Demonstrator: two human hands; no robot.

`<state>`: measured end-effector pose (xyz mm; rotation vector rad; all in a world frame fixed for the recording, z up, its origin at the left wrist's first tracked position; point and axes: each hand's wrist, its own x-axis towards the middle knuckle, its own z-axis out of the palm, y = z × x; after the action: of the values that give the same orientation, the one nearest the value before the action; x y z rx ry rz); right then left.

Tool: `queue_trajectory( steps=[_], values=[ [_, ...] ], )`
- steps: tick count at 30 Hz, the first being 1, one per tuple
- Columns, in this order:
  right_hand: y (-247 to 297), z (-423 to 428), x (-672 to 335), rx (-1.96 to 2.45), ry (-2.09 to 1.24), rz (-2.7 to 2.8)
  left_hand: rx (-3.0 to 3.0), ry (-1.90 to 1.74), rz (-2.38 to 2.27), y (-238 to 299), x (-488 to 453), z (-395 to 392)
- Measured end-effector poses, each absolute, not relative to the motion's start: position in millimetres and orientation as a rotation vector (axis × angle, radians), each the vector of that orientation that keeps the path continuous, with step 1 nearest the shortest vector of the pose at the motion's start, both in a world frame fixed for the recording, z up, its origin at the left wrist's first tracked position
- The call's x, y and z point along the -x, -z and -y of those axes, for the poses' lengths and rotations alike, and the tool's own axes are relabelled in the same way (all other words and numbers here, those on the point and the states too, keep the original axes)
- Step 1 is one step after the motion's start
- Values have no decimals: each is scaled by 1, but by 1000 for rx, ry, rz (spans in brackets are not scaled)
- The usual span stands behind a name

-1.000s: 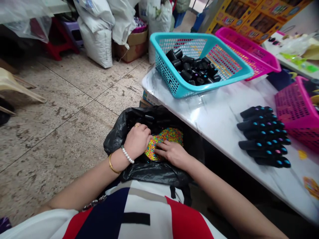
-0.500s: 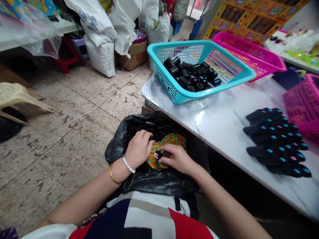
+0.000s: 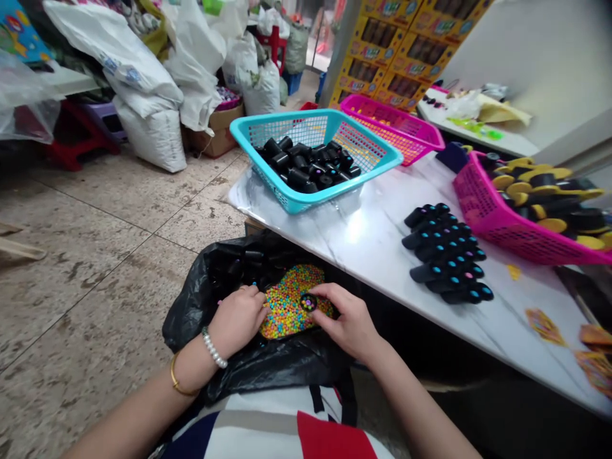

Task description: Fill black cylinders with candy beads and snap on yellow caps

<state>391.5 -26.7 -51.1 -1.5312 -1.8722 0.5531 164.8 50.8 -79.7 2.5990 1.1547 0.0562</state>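
Shift since the earlier frame: right hand [image 3: 345, 313] lifted off the bead surface, thumb and fingertips pinched almost shut on a short black plastic cylinder [image 3: 308, 302] with coloured dots on its end, wrist angled inward. Left hand [image 3: 236, 312] curled at the edge of the multicoloured small beads [image 3: 287, 306], any hold not determinable. Beads inside a black plastic bag [image 3: 191, 325], just below the front edge of a white marble table [image 3: 382, 255]; open gap between hands, above the beads.
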Motion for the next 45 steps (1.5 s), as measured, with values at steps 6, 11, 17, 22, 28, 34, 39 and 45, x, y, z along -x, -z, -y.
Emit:
queue_trajectory(
  steps=[6, 11, 17, 22, 28, 34, 39, 45],
  values=[
    [56, 33, -393, 1542, -149, 2252, -2579, -39, -1156, 81, -171, -52],
    [58, 26, -396, 1526, -291, 2093, -2555, -44, -1131, 84, -173, -52],
    [53, 31, -392, 1460, -700, 1665, -2547, -43, -1091, 85, -170, -52],
    [37, 47, -387, 1398, -1024, 1318, -2727, 102, -1085, 88, -172, -48],
    [2, 93, -414, 1558, -767, 1291, -2784, 160, -1025, 98, -169, -44],
    [-19, 142, -522, 1858, 47, 712, -2672, 96, -1002, 98, -170, -48],
    [-6, 137, -599, 2155, 169, 706, -2693, -133, -1042, 104, -172, -55],
    [-3, 111, -603, 2168, 17, 896, -2521, -400, -1100, 94, -160, -61]
  ],
)
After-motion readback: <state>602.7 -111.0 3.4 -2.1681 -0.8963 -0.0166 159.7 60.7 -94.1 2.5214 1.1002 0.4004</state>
